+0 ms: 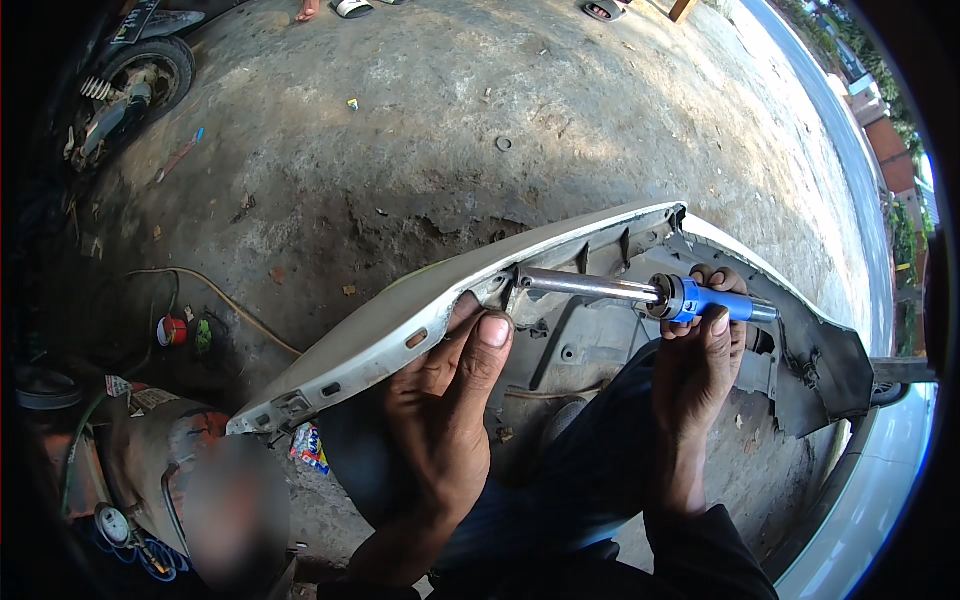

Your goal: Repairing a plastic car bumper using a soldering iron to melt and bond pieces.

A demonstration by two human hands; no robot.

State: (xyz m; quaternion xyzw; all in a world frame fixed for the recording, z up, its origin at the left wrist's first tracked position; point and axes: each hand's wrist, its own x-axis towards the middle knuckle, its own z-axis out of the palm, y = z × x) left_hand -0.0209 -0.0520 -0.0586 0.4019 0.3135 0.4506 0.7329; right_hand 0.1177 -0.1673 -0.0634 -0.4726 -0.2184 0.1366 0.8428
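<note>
Across my lap lies a long white body panel (375,335), curved like a vehicle bumper, its dark, ribbed inner side facing me. My left hand (448,400) pinches the panel's slotted edge between thumb and fingers; whether anything small is also between them is hidden. In my right hand (705,350) is a soldering iron (700,300) with a blue handle and a long metal barrel, gripped by the handle. The barrel points left, and its end meets the panel's inner edge just above my left thumb. A dark cord trails from the handle's right end.
At the lower left stands a worn tank (150,470) with a pressure gauge (113,524) and hoses. A red roll (172,331) lies on the concrete floor (420,120). A motorcycle (130,90) is at the upper left, a pale car (870,510) at the lower right. Feet show at the top.
</note>
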